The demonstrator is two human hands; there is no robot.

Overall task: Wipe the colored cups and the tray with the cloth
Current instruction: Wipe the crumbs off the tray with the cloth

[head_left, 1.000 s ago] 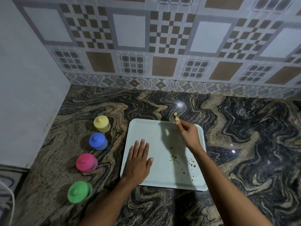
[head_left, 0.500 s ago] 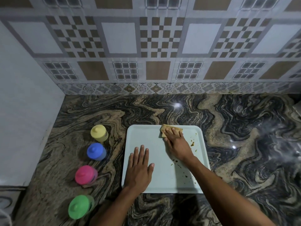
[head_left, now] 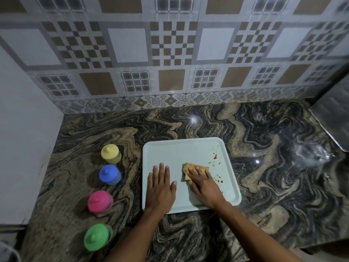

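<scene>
A pale green tray [head_left: 179, 150] lies on the marbled counter, with brown crumbs [head_left: 215, 157] along its right side. My right hand [head_left: 204, 184] presses flat on a folded tan cloth [head_left: 188, 168] in the tray's middle, covering most of it. My left hand [head_left: 160, 186] lies flat with fingers spread on the tray's near left part, holding nothing. Left of the tray, lidded cups stand in a line running toward me: yellow [head_left: 110, 154], blue [head_left: 110, 174], pink [head_left: 100, 201], green [head_left: 97, 237].
The dark swirled stone counter [head_left: 283, 167] ends at a patterned tile wall [head_left: 170, 53] behind and a plain white wall [head_left: 22, 129] on the left. A steel surface [head_left: 334, 114] juts in at the far right.
My right hand has dragged the cloth from the tray's far edge toward me to its middle. Left hand stays planted on the tray. The camera has tilted, shifting the scene down.
</scene>
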